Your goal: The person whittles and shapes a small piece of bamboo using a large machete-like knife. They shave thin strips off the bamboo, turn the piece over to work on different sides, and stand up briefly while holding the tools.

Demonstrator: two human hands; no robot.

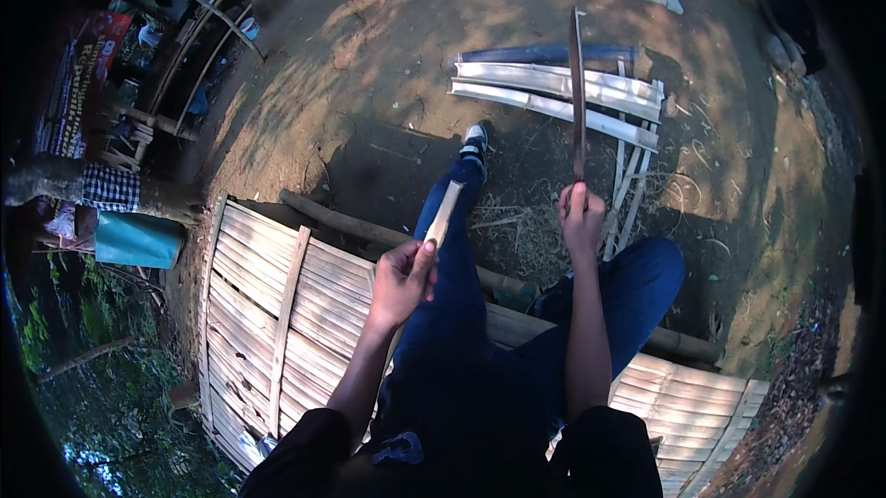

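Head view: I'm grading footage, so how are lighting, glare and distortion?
In the head view, light and shadow mottle the ground; in the head view, the split bamboo shines nearly white; in the head view, the slatted bench bows along its left edge.

Dull metal knife [579, 96], matt wooden strip [445, 215], denim jeans [441, 300].

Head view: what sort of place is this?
Probably an outdoor yard for bamboo work: sun-dappled dirt ground, split bamboo lengths with shavings nearby, and a slatted platform under the person.
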